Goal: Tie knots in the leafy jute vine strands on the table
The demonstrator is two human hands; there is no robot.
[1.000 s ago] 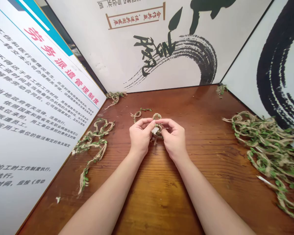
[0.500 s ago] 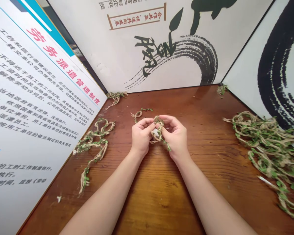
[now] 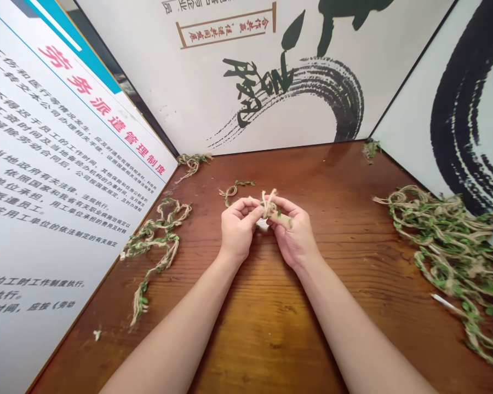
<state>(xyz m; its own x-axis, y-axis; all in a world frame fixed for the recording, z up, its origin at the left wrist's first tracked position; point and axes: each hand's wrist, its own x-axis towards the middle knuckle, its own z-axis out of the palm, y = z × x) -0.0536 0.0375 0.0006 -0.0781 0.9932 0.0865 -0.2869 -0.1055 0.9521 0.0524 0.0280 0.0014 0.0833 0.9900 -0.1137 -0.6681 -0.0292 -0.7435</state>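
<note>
Both hands meet over the middle of the wooden table, pinching one small piece of twine with green leaves [image 3: 268, 207]. My left hand [image 3: 239, 227] grips its left side between thumb and fingers. My right hand [image 3: 293, 227] is closed on the right side, with the index finger and thumb near the leaves. Pale twine ends stick up above the fingertips. Something whitish [image 3: 263, 223] shows just under the twine, too small to make out. A short leafy twine piece [image 3: 231, 191] lies on the table just beyond my left hand.
A large heap of leafy twine [image 3: 456, 241] lies at the right, with a white stick [image 3: 444, 301] beside it. More leafy twine [image 3: 156, 241] lies at the left. Small bunches sit in the back left corner [image 3: 194, 162] and back right corner [image 3: 370, 148]. Printed panels [image 3: 148, 109] enclose the table [image 3: 267, 339].
The leafy twine has turned in my fingers: its loop and hanging leafy end no longer show below, and pale ends now point upward. My right hand has rotated slightly.
</note>
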